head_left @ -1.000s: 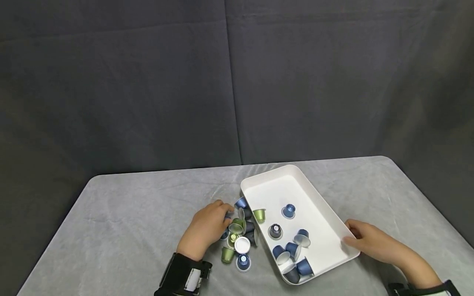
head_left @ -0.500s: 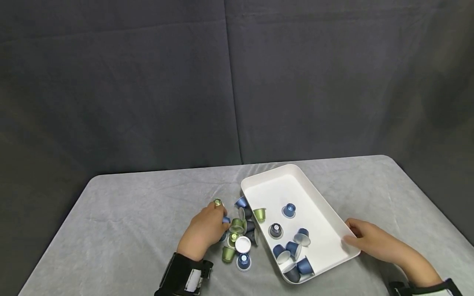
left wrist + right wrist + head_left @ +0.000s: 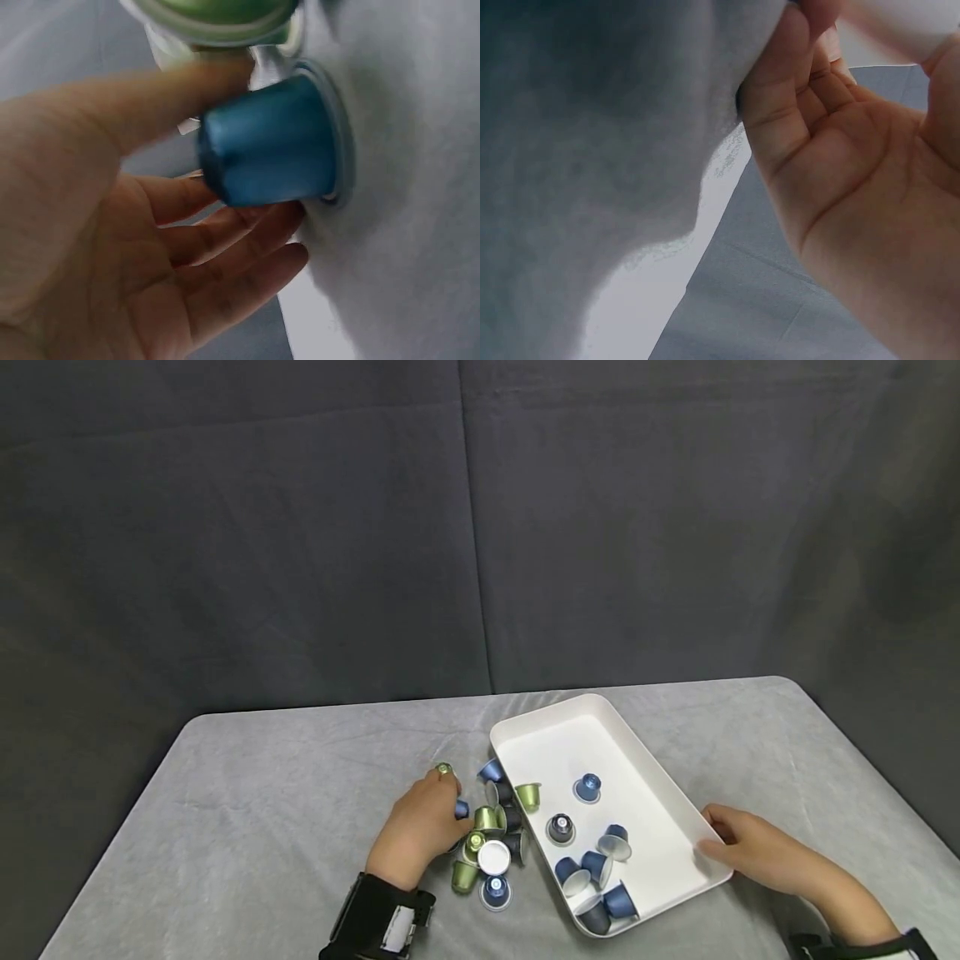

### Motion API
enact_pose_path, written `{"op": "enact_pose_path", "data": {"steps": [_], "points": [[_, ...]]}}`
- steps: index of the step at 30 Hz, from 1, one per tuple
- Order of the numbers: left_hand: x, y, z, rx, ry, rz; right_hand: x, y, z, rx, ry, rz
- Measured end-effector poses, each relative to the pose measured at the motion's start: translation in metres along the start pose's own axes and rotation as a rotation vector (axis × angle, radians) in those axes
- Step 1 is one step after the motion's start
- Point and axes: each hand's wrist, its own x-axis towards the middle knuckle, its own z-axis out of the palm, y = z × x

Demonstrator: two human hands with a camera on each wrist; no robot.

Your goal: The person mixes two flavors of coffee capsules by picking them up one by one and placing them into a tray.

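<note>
My left hand (image 3: 415, 831) reaches in from the left side of a pile of coffee capsules. Its thumb and fingers lie round a blue coffee capsule (image 3: 274, 146), whose rim faces the table in the left wrist view. A green capsule (image 3: 225, 19) is close above the thumb there. Just beyond the knuckles, another green capsule (image 3: 444, 768) shows. On the right, my right hand (image 3: 757, 852) grips the near right edge of a white tray (image 3: 660, 852), thumb over the rim. The fingers below that edge are partly seen in the right wrist view.
Several blue and dark capsules lie inside the tray, mostly at its near end, with one green capsule (image 3: 528, 796) by the left wall. The pile against the tray's left side includes a white-lidded capsule (image 3: 493, 857). Grey cloth (image 3: 262, 843) covers the table.
The left fingers have drawn back, uncovering a green capsule beyond them, then closed in round the blue one. A green capsule beside the thumb has tipped over. The right hand stays put.
</note>
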Motion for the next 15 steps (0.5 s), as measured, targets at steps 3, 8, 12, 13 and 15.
{"op": "enact_pose_path", "data": {"steps": [3, 8, 12, 13, 15], "points": [[0.0008, -0.0006, 0.0027, 0.011, 0.026, 0.005, -0.0001, 0.0002, 0.0000, -0.003, 0.000, 0.002], [0.0009, 0.0013, 0.0039, 0.045, 0.063, -0.008, 0.0001, 0.0007, -0.0002, 0.004, -0.003, -0.005], [-0.0007, 0.0029, 0.0041, 0.077, 0.085, -0.021, 0.0000, 0.0010, 0.0000, 0.004, -0.002, -0.007], [-0.0009, 0.0031, 0.0043, 0.083, 0.088, -0.022, 0.0000, 0.0011, 0.0000, 0.005, -0.003, -0.006], [-0.0010, 0.0033, 0.0046, 0.081, 0.095, -0.023, 0.0000, 0.0012, -0.0002, 0.007, -0.004, -0.005]]}}
